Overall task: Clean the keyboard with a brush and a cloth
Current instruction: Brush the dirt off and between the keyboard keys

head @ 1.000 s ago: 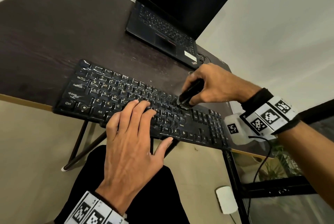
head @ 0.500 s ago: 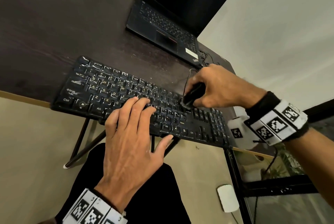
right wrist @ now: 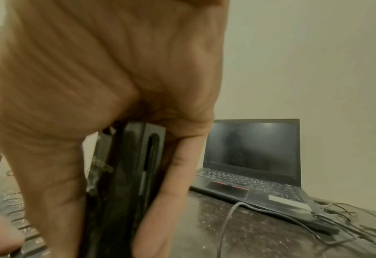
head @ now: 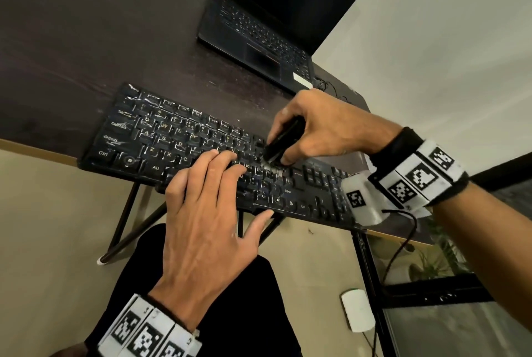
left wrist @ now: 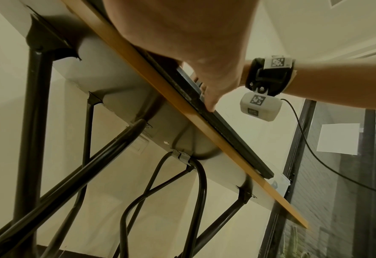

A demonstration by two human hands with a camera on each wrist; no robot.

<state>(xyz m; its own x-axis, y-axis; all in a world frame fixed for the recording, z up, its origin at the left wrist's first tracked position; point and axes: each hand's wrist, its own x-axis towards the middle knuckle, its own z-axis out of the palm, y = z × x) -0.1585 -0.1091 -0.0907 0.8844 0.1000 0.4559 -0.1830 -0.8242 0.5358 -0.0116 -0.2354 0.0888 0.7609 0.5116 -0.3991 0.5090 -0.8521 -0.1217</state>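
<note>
Step in hand, as judged: the brushing pass, cloth stage not begun. No cloth shows in any view.

The flat black full-size keyboard with worn white legends [head: 184, 143] lies along the near edge of the dark wood-grain table [head: 86, 40], its near edge about level with the table's tan edge strip. The right hand [head: 325, 126] has fingers and thumb curled round a small black plastic-handled brush [head: 283, 140], held steeply, pale bristle tip down on the keys just left of the cursor block, right of centre. The right wrist view shows the handle [right wrist: 138, 174] clamped between thumb and fingers.

The left hand [head: 201, 227] rests flat on the middle keys, fingers straight and together, thumb spread to the keyboard's near edge. Judged to be steadying the board; it grips nothing.

Pale specks lie on the keys by the bristles and on the table beyond the far edge of the board.

Next move, as judged: sweep along the rows, light pressure, bristles worked into the gaps, left hand bearing down so the board does not slide off the near edge. The number pad on the right and the rows under the left palm need covering too.

Hidden or unclear:
- Bristles mostly covered by the right fingers; their shape cannot be made out.
- Keys beneath the left hand unseen.
- Left wrist view shows mainly the table underside and black metal legs [left wrist: 34, 122]; only the thumb tip is clear.
- Right wrist view blurred at the hand.
- The open black laptop [head: 282, 11], screen dark, stands at the far side, well apart.
</note>
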